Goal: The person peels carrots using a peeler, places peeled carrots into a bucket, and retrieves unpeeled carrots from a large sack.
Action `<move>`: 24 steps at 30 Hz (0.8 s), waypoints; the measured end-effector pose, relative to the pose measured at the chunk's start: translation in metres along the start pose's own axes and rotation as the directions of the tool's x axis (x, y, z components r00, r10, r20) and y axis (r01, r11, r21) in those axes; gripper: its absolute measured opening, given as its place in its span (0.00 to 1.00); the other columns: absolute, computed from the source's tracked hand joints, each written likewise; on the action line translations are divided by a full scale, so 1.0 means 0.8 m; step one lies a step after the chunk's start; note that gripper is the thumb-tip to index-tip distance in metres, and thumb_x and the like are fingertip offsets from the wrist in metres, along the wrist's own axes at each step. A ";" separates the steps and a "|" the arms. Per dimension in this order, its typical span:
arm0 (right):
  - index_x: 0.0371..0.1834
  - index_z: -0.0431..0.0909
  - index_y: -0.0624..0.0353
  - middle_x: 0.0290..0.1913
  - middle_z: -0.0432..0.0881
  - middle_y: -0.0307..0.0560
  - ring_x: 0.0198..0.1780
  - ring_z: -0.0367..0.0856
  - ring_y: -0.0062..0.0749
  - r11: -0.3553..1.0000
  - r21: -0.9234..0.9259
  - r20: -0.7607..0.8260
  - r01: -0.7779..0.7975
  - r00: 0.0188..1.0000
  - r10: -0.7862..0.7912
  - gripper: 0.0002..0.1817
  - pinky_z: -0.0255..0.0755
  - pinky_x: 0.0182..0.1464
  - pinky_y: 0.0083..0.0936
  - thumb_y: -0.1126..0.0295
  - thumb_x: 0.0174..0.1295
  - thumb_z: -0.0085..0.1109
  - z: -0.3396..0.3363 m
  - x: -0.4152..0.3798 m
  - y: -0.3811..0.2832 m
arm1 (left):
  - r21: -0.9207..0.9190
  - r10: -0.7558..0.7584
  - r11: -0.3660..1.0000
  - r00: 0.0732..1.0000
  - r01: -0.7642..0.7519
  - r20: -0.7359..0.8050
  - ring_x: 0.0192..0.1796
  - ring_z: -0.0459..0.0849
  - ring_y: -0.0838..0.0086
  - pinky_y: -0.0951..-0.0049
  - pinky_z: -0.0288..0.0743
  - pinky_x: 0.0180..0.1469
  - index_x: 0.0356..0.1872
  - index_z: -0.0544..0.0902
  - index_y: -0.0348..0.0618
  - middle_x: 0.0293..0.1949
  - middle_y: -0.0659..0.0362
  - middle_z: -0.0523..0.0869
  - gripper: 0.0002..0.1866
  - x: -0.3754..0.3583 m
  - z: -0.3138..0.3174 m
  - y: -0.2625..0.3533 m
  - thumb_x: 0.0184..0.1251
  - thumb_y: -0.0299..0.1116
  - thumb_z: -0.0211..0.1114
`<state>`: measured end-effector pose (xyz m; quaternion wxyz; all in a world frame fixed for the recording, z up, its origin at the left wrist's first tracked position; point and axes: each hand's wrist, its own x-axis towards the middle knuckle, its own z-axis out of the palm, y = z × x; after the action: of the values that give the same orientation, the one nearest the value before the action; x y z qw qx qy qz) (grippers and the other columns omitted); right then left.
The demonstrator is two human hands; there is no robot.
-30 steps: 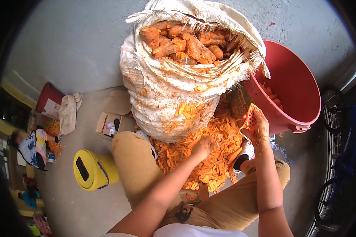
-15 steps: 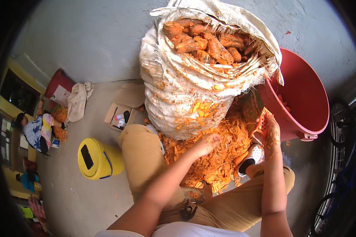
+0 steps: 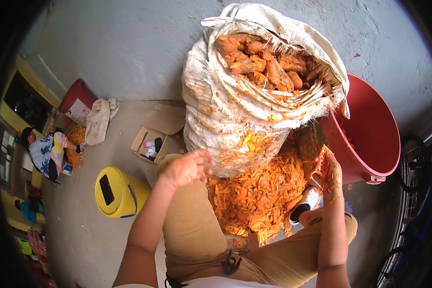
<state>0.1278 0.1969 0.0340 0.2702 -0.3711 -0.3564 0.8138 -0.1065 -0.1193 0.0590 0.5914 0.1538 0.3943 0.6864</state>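
Observation:
My left hand (image 3: 190,168) is over my left knee, near the sack's lower left side, its fingers apart and nothing in them. In my right hand (image 3: 333,175), stained with orange bits, is an orange peeler-like tool (image 3: 320,163) with holes in it. A large white woven sack (image 3: 225,117), smeared with orange, stands open and holds several orange-brown roots (image 3: 273,72). Between my legs lies a heap of orange peelings (image 3: 259,197), with a few roots at its edges.
A red tub (image 3: 374,125) stands right of the sack. Left are an open cardboard box (image 3: 149,144) with small items and a yellow bucket (image 3: 117,194) with a phone (image 3: 106,189) on its lid. Another person (image 3: 45,151) sits far left by a red bin (image 3: 77,102). A bicycle (image 3: 408,216) is at right.
My left hand has moved left and up, from over the peelings to above my knee, and its fingers have spread. My right hand still holds the tool. The view has shifted slightly.

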 end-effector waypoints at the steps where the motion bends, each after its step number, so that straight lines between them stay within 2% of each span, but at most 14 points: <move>1: 0.39 0.67 0.55 0.23 0.76 0.44 0.18 0.74 0.26 1.000 0.017 -0.008 0.005 1.000 -0.005 0.08 0.69 0.15 0.20 0.67 0.60 0.41 -0.003 0.005 0.003 | -0.073 0.038 0.997 0.999 -0.035 0.034 0.38 0.76 0.69 0.69 0.74 0.34 0.45 0.68 0.41 0.36 0.56 0.75 0.17 0.001 -0.018 0.016 0.58 0.38 0.50; 2: 0.39 0.67 0.55 0.23 0.76 0.44 0.18 0.74 0.26 1.000 0.025 0.003 -0.016 1.000 0.016 0.08 0.69 0.15 0.20 0.66 0.60 0.41 -0.002 0.003 0.003 | -0.148 0.075 0.987 0.995 -0.065 0.059 0.38 0.76 0.67 0.67 0.74 0.34 0.45 0.68 0.41 0.37 0.54 0.75 0.16 0.003 -0.046 0.037 0.58 0.37 0.50; 4: 0.38 0.68 0.55 0.23 0.76 0.44 0.18 0.74 0.26 0.998 0.040 0.027 -0.052 0.998 0.051 0.08 0.69 0.16 0.20 0.66 0.60 0.41 -0.001 -0.003 -0.001 | 0.042 0.527 0.849 0.835 -0.527 -0.158 0.40 0.75 0.63 0.61 0.73 0.38 0.46 0.68 0.41 0.41 0.51 0.75 0.14 -0.005 -0.142 0.072 0.61 0.34 0.45; 5: 0.37 0.68 0.55 0.23 0.76 0.44 0.18 0.74 0.26 0.997 0.053 0.038 -0.050 0.998 0.048 0.08 0.69 0.17 0.21 0.65 0.59 0.42 -0.004 0.000 -0.001 | 0.063 0.671 0.681 0.587 -0.730 -0.452 0.42 0.74 0.62 0.59 0.71 0.41 0.46 0.67 0.42 0.42 0.52 0.74 0.15 -0.020 -0.214 0.076 0.60 0.37 0.45; 7: 0.37 0.68 0.56 0.22 0.76 0.45 0.18 0.74 0.26 1.000 0.020 0.009 -0.021 1.000 0.021 0.08 0.69 0.17 0.21 0.65 0.59 0.42 0.001 -0.004 -0.007 | 0.048 0.359 0.314 0.072 -0.948 -0.931 0.44 0.73 0.65 0.65 0.69 0.44 0.50 0.64 0.42 0.44 0.57 0.73 0.24 -0.044 -0.253 0.097 0.53 0.43 0.53; 10: 0.37 0.68 0.57 0.23 0.76 0.44 0.19 0.75 0.26 1.000 0.028 0.041 0.007 0.999 -0.008 0.08 0.70 0.19 0.21 0.67 0.59 0.42 -0.005 -0.003 -0.004 | 0.166 0.635 0.460 0.192 -0.872 -0.748 0.46 0.72 0.66 0.67 0.69 0.43 0.51 0.64 0.44 0.43 0.57 0.73 0.22 -0.057 -0.195 0.109 0.55 0.41 0.51; 14: 0.38 0.68 0.58 0.24 0.76 0.43 0.21 0.75 0.27 1.000 0.017 0.025 0.007 1.000 -0.007 0.08 0.71 0.21 0.21 0.68 0.59 0.43 -0.003 0.000 0.000 | -0.080 0.669 0.686 0.670 -0.723 -0.322 0.42 0.73 0.67 0.64 0.71 0.39 0.50 0.65 0.46 0.44 0.56 0.72 0.22 -0.041 -0.090 0.096 0.56 0.45 0.50; 16: 0.39 0.68 0.58 0.24 0.76 0.43 0.22 0.76 0.26 1.000 0.002 0.019 -0.007 1.000 0.007 0.08 0.72 0.22 0.20 0.69 0.58 0.43 0.002 -0.001 0.000 | -0.037 0.443 0.896 0.896 -0.443 -0.022 0.40 0.74 0.68 0.63 0.72 0.37 0.50 0.65 0.45 0.43 0.56 0.73 0.22 -0.029 -0.062 0.077 0.56 0.44 0.51; 18: 0.39 0.68 0.58 0.24 0.76 0.43 0.23 0.76 0.26 1.000 -0.016 0.030 -0.020 0.999 0.021 0.08 0.72 0.22 0.20 0.69 0.58 0.43 0.003 -0.002 0.001 | 0.210 -0.006 0.977 0.982 -0.035 0.191 0.39 0.75 0.68 0.63 0.73 0.37 0.50 0.65 0.44 0.42 0.56 0.74 0.22 -0.021 -0.070 0.062 0.56 0.43 0.52; 20: 0.39 0.68 0.59 0.25 0.76 0.43 0.22 0.76 0.25 0.999 -0.032 0.056 -0.021 0.998 0.023 0.09 0.72 0.22 0.20 0.68 0.59 0.43 -0.002 -0.001 0.001 | 0.269 0.378 0.903 0.918 -0.336 -0.122 0.38 0.76 0.65 0.61 0.74 0.37 0.49 0.65 0.42 0.41 0.54 0.74 0.23 -0.006 -0.122 0.064 0.55 0.44 0.52; 21: 0.39 0.68 0.59 0.25 0.76 0.43 0.22 0.76 0.25 0.999 -0.033 0.084 -0.009 0.996 0.011 0.09 0.72 0.22 0.20 0.68 0.59 0.43 -0.005 0.000 -0.001 | 0.368 0.730 0.683 0.600 -0.631 -0.327 0.42 0.75 0.65 0.58 0.72 0.42 0.47 0.66 0.42 0.43 0.53 0.73 0.21 -0.002 -0.192 0.063 0.56 0.44 0.51; 22: 0.39 0.68 0.59 0.25 0.76 0.43 0.22 0.76 0.25 0.999 -0.032 0.109 0.004 0.994 -0.001 0.09 0.72 0.21 0.20 0.68 0.59 0.43 -0.009 -0.001 -0.001 | 0.181 0.695 0.537 0.309 -0.824 -0.650 0.45 0.74 0.65 0.57 0.70 0.44 0.48 0.65 0.43 0.45 0.53 0.72 0.21 -0.011 -0.203 0.080 0.57 0.44 0.50; 23: 0.39 0.68 0.59 0.25 0.76 0.43 0.22 0.76 0.25 1.000 -0.023 0.095 0.008 0.995 -0.006 0.09 0.72 0.21 0.20 0.68 0.59 0.43 -0.009 -0.003 -0.001 | 0.092 0.445 0.276 0.042 -0.957 -0.895 0.47 0.72 0.65 0.56 0.68 0.46 0.49 0.65 0.43 0.47 0.53 0.71 0.21 -0.017 -0.196 0.091 0.58 0.44 0.48; 24: 0.39 0.68 0.59 0.25 0.76 0.43 0.22 0.76 0.25 1.000 -0.016 0.085 0.010 0.996 -0.009 0.09 0.71 0.21 0.19 0.68 0.59 0.43 -0.007 -0.006 -0.002 | 0.016 0.573 0.296 0.164 -0.955 -0.803 0.48 0.71 0.65 0.56 0.67 0.47 0.51 0.64 0.44 0.48 0.53 0.70 0.22 -0.019 -0.187 0.092 0.58 0.45 0.48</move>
<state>0.1348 0.1966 0.0346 0.2557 -0.3367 -0.3757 0.8247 -0.2549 -0.1869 0.0198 -0.0463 -0.0856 0.2379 0.9664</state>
